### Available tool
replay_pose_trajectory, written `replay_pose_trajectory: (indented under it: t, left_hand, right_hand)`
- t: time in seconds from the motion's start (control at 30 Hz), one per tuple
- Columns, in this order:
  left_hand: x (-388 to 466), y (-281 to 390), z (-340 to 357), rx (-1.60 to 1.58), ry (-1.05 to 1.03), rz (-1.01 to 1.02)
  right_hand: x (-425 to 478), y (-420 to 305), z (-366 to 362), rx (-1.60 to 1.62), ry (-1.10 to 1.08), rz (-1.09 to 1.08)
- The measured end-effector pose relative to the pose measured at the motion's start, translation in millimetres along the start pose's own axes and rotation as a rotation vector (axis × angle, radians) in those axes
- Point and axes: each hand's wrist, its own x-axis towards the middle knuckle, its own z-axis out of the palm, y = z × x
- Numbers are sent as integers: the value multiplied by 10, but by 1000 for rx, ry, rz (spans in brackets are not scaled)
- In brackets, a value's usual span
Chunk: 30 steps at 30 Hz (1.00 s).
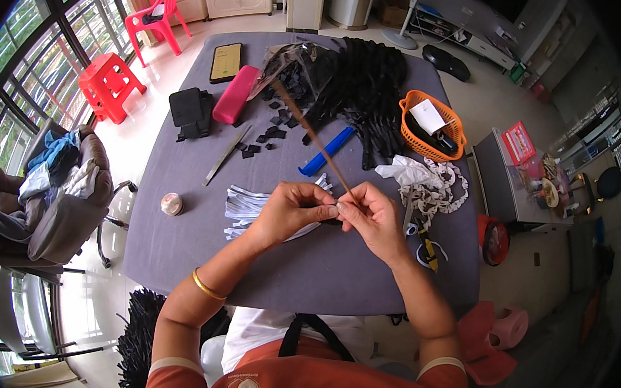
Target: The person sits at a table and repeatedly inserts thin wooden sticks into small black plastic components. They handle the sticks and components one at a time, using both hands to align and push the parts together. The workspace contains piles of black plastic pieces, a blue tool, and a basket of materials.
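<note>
A thin brown stick (316,137) slants away over the table, its near end in the fingers of my right hand (370,214). My left hand (292,210) meets it thumb to thumb. Its fingertips pinch a small dark piece (332,222), mostly hidden by the fingers. Under and beside my left hand lies a bundle of pale grey strips (245,205). A blue plastic bar (327,152) rests beyond my hands. To the right of my right hand is a yellow and black tool (427,250), perhaps a cutter, near a loop of white band.
On the grey-covered table (197,261) are a long black strip bundle (371,82), loose black squares (274,133), an orange basket (433,147), ruffled white fabric (440,187), a narrow metal blade (225,156), a small jar (171,204), a pink case (236,94) and a phone (226,62).
</note>
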Motion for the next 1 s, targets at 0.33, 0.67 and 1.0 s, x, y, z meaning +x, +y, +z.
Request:
replay_pose_trajectory:
  t: [0.33,0.67,1.0]
  left_hand:
    - [38,-122,-80,-308,1,-13]
    - [71,34,-366,919,404,315]
    - [75,9,-251,796,180,333]
  right_hand:
    - [27,7,-63,-77,-2,-11]
    - [-589,-562,-1277,-433,694,-245]
    - [-573,-286,-902,-510,414,-161]
